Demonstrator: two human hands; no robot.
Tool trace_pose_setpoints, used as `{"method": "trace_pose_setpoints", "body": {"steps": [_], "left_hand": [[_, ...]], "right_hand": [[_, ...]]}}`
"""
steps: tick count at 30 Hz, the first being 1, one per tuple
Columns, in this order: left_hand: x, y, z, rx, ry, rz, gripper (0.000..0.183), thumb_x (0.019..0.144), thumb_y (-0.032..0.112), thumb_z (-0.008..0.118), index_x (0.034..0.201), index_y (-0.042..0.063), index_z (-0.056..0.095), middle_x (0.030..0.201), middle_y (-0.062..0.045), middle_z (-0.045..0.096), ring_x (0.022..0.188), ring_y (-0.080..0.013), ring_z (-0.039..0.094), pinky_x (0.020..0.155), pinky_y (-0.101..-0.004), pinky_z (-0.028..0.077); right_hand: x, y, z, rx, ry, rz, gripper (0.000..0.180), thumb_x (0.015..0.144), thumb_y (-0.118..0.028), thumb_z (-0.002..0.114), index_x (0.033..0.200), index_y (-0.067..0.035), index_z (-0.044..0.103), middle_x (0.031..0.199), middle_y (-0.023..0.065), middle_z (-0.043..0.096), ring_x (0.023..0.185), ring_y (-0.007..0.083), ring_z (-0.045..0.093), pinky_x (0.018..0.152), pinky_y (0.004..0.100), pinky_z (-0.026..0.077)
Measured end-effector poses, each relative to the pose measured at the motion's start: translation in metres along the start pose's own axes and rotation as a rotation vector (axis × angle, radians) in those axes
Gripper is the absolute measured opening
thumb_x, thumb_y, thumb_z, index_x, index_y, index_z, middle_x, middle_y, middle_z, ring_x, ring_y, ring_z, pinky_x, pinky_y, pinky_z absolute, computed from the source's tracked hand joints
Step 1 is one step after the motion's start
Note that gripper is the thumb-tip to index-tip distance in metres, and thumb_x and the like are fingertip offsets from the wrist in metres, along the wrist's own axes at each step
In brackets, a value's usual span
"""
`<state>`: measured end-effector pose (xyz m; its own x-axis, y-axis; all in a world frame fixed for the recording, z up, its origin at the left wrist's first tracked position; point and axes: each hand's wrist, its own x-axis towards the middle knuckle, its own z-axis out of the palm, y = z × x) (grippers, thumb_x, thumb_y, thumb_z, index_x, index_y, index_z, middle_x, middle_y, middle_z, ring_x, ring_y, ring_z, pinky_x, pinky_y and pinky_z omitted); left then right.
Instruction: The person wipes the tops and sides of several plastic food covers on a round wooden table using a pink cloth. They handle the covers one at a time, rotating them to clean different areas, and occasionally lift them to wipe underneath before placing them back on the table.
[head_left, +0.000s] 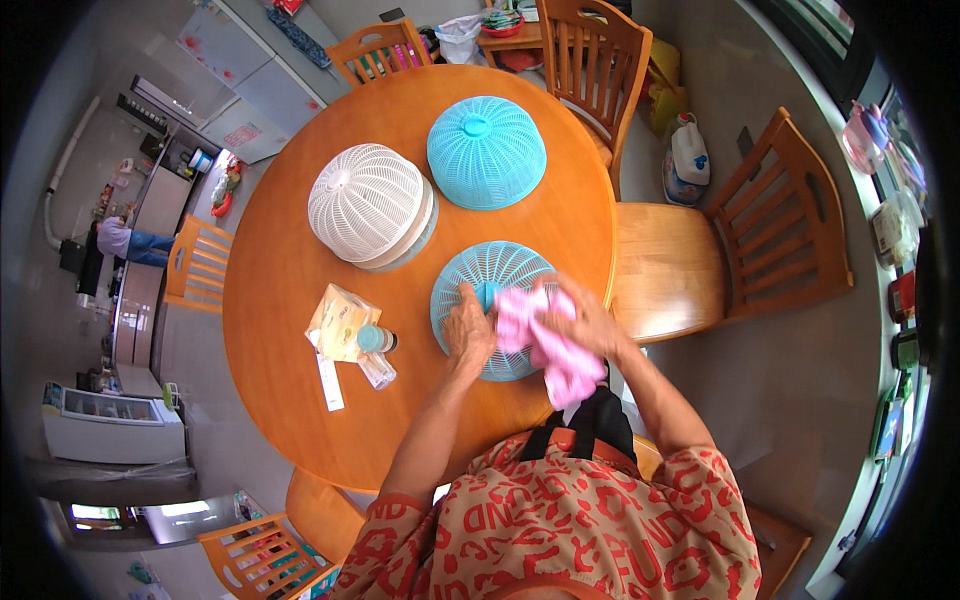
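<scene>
Right in front of me on the round wooden table (405, 420) lies a blue plastic mesh food cover (457, 274). My left hand (471, 330) rests on its left side, close to the raised knob in the middle. In my right hand (581, 321) is a pink cloth (570, 367), bunched up and pressed to the cover's right side, with its loose end hanging toward me. A second blue food cover (487, 157) stands dome-up at the far side. To its left a white food cover (364, 202) sits on a stack of similar covers.
A tissue pack (341, 319), a jar with a teal lid (371, 338), a clear plastic container (377, 370) and a paper slip (330, 384) lie on the left. Wooden chairs (780, 217) ring the table. A person (124, 238) stands at a far-left counter.
</scene>
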<state>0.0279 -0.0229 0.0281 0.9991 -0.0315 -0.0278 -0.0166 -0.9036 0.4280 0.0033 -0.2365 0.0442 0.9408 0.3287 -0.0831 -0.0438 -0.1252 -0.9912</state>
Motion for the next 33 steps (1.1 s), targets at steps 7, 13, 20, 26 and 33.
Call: {"method": "trace_pose_setpoints", "body": {"steps": [7, 13, 20, 26, 33], "left_hand": [[0.009, -0.009, 0.007, -0.252, 0.012, 0.044, 0.044, 0.086, 0.029, 0.068, 0.100, -0.001, 0.040, 0.072, -0.029, 0.063, 0.071, -0.0487, 0.062, 0.062, -0.0556, 0.048], [0.009, -0.008, 0.007, -0.181, 0.068, 0.023, 0.043, 0.086, 0.029, 0.067, 0.101, -0.001, 0.039, 0.070, -0.028, 0.063, 0.070, -0.0485, 0.062, 0.062, -0.0553, 0.048], [0.009, 0.001, 0.004, -0.160, 0.006, -0.046, 0.045, 0.085, 0.028, 0.067, 0.106, -0.002, 0.040, 0.076, -0.031, 0.064, 0.074, -0.0493, 0.063, 0.064, -0.0561, 0.049], [0.007, 0.004, -0.010, -0.079, 0.032, -0.017, 0.049, 0.080, 0.027, 0.074, 0.110, 0.000, 0.046, 0.088, -0.026, 0.062, 0.084, -0.0447, 0.061, 0.072, -0.0535, 0.048], [-0.001, -0.028, -0.004, -0.197, 0.157, 0.402, 0.052, 0.075, 0.019, 0.078, 0.122, 0.007, 0.060, 0.099, -0.010, 0.053, 0.095, -0.0311, 0.054, 0.084, -0.0417, 0.046]], "right_hand": [[0.088, 0.023, -0.011, -0.429, 0.413, -0.269, 0.045, 0.086, -0.036, 0.065, 0.129, -0.025, 0.055, 0.103, 0.0153, 0.058, 0.106, 0.0393, 0.054, 0.091, 0.0454, 0.048], [0.054, -0.009, 0.019, -1.040, 0.275, -0.276, 0.032, 0.085, -0.044, 0.064, 0.112, -0.028, 0.070, 0.106, 0.0041, 0.059, 0.092, 0.0332, 0.054, 0.067, 0.0515, 0.051], [0.026, 0.016, 0.029, -1.104, 0.266, -0.418, 0.040, 0.078, -0.030, 0.069, 0.117, -0.022, 0.066, 0.110, 0.0040, 0.059, 0.088, 0.0332, 0.056, 0.059, 0.0454, 0.054], [-0.009, 0.018, 0.025, -1.121, -0.027, -0.560, 0.045, 0.073, -0.025, 0.070, 0.117, -0.019, 0.066, 0.116, 0.0052, 0.060, 0.091, 0.0331, 0.060, 0.064, 0.0417, 0.057], [0.040, -0.004, 0.001, -1.079, 0.078, -0.383, 0.035, 0.078, -0.019, 0.067, 0.112, -0.024, 0.069, 0.117, 0.0076, 0.059, 0.097, 0.0349, 0.061, 0.070, 0.0409, 0.058]]}}
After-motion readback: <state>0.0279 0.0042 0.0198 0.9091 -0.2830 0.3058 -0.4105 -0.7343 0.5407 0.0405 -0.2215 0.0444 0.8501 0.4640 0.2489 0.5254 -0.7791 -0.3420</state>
